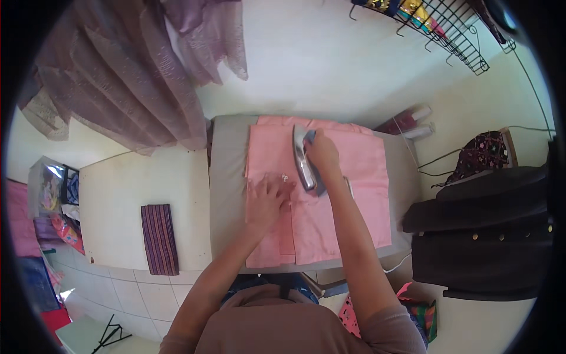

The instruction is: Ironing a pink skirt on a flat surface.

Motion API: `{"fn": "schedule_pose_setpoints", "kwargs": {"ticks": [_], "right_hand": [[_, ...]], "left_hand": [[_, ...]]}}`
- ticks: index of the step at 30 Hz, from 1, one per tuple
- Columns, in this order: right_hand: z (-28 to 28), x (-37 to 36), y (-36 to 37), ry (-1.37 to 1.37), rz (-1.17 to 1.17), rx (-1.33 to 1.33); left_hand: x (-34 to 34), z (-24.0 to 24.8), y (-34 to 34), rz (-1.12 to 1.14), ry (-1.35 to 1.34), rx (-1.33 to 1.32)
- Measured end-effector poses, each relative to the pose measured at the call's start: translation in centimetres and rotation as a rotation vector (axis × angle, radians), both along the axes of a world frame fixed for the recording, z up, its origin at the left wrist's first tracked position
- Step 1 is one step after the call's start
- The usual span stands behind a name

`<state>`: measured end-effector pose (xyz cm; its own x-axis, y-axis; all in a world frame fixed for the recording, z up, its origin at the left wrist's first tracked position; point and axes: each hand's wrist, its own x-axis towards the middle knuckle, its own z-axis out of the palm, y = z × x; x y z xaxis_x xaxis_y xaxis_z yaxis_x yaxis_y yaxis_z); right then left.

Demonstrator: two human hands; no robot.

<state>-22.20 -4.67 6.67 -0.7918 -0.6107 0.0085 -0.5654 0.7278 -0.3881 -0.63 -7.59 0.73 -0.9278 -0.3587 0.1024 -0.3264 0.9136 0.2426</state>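
A pink cloth garment [342,230] lies spread over a grey padded ironing surface [227,177]. My right hand [323,154] is closed round the handle of a clothes iron [305,162], whose silvery side faces left and which rests on the pink cloth. To its left, my left hand [268,197] lies on the garment with its fingers spread, holding nothing. A small shiny ornament [285,177] shows on the cloth just above those fingers. The iron's soleplate is hidden from view.
Left of the ironing surface stands a pale table [112,206] with a folded striped cloth [160,239]. Mauve curtains [135,76] hang at upper left. Dark button-front clothing [477,236] hangs at right, and a black wire rack [445,29] is fixed on the wall.
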Motion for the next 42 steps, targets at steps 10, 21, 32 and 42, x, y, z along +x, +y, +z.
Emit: {"fn": "schedule_pose_setpoints", "kwargs": {"ticks": [10,21,32,42], "right_hand": [[1.0,1.0,4.5,0.021,-0.138,0.041],[2.1,2.5,10.9,-0.092,-0.274,0.113],[1.6,-0.9,8.1,-0.014,-0.158,0.025],[2.0,0.6,15.6,-0.017,-0.278,0.024]], "left_hand": [[-3.1,2.7,1.7,0.102,0.061,0.207],[-8.5,-1.1,2.6,0.133,0.117,-0.003],[-9.0,0.2,2.5,0.125,0.003,-0.011],[-8.8,-0.5,2.5,0.106,0.002,0.013]]}}
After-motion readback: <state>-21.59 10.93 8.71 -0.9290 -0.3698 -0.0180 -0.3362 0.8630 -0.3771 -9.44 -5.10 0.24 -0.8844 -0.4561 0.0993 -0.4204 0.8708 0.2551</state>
